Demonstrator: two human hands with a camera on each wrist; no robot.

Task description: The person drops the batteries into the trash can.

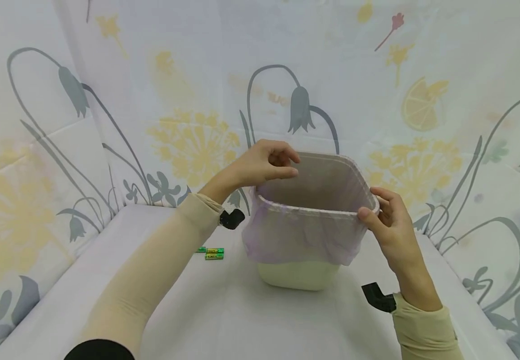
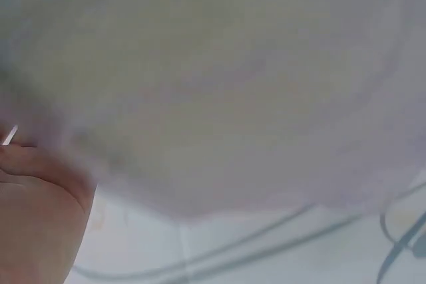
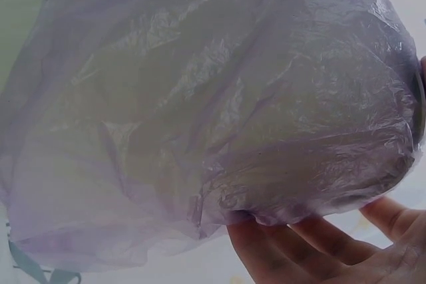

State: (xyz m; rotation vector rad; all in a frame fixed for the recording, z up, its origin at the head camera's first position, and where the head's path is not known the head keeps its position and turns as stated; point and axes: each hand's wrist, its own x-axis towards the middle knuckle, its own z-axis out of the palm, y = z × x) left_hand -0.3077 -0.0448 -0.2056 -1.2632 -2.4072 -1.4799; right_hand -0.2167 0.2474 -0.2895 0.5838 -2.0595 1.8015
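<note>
A small pale green bin (image 1: 298, 276) stands on the white table, lined with a thin purple bag (image 1: 300, 240) folded down over its rim. My left hand (image 1: 289, 166) hovers at the bin's far left corner with curled fingers and the thumb close under them; whether any film is pinched there does not show. In the left wrist view only a blurred bag (image 2: 219, 84) and part of my palm (image 2: 33, 217) appear. My right hand (image 1: 373, 205) grips the near right corner, thumb on the rim. The right wrist view has the bag (image 3: 213, 118) bulging over my fingers (image 3: 286, 251).
Several green batteries (image 1: 212, 253) lie on the table (image 1: 196, 310) left of the bin, close to my left forearm. Flower-printed sheets form walls on the left, back and right. A black wrist mount (image 1: 377, 296) sits on each sleeve.
</note>
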